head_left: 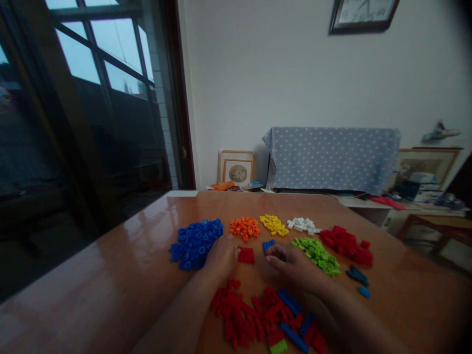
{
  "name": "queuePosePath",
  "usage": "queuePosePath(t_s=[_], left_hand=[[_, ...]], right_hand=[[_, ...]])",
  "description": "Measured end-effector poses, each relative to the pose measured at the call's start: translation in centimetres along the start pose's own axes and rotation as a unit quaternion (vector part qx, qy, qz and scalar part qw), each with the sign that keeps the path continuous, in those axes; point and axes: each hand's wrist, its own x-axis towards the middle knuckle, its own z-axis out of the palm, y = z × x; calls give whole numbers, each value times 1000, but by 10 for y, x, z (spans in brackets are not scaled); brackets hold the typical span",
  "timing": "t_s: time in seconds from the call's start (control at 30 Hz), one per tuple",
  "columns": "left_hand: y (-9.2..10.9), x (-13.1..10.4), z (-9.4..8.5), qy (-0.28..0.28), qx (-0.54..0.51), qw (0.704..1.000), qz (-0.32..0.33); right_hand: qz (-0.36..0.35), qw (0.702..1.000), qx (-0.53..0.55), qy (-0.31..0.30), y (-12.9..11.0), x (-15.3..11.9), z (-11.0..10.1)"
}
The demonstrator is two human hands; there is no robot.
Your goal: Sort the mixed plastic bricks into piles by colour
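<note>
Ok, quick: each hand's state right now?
Left hand: at the red block; grip can't be told.
Right hand: curled at the blue block; grip can't be told.

You are working with a bare left hand (pixel 224 250) and a bare right hand (pixel 289 259). Your left forearm (pixel 184 301) and right forearm (pixel 341 302) are also showing bare — each narrowing smoothly toward its hand.

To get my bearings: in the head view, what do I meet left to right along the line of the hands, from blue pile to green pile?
Blue pile, left hand, red block, blue brick, right hand, green pile.
</note>
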Motion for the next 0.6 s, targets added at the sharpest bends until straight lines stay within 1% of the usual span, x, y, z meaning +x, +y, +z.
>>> queuePosePath(t_s=[0.1,0.23,0.33,0.47,0.53,0.6], left_hand=[[-2,2,2,-5,-3,1000,-3],[-3,1,0,25,-24,999,-8],[-1,-3,-4,30,-43,999,-13],[4,-10,-12,26,-59,998,20],[8,-14,-17,16,-57,998,37],[14,-17,-22,-2,-57,998,38]], right_hand=[[-4,1000,2,5,2,1,1],[1,1000,-15,-10,7,-1,1],[2,998,-35,-57,4,-8,-2],[-6,989,-78,-123,-9,-20,-8],[-3,984,-100,-149,-15,-24,-10],[-6,978,-118,-170,-20,-26,-10]])
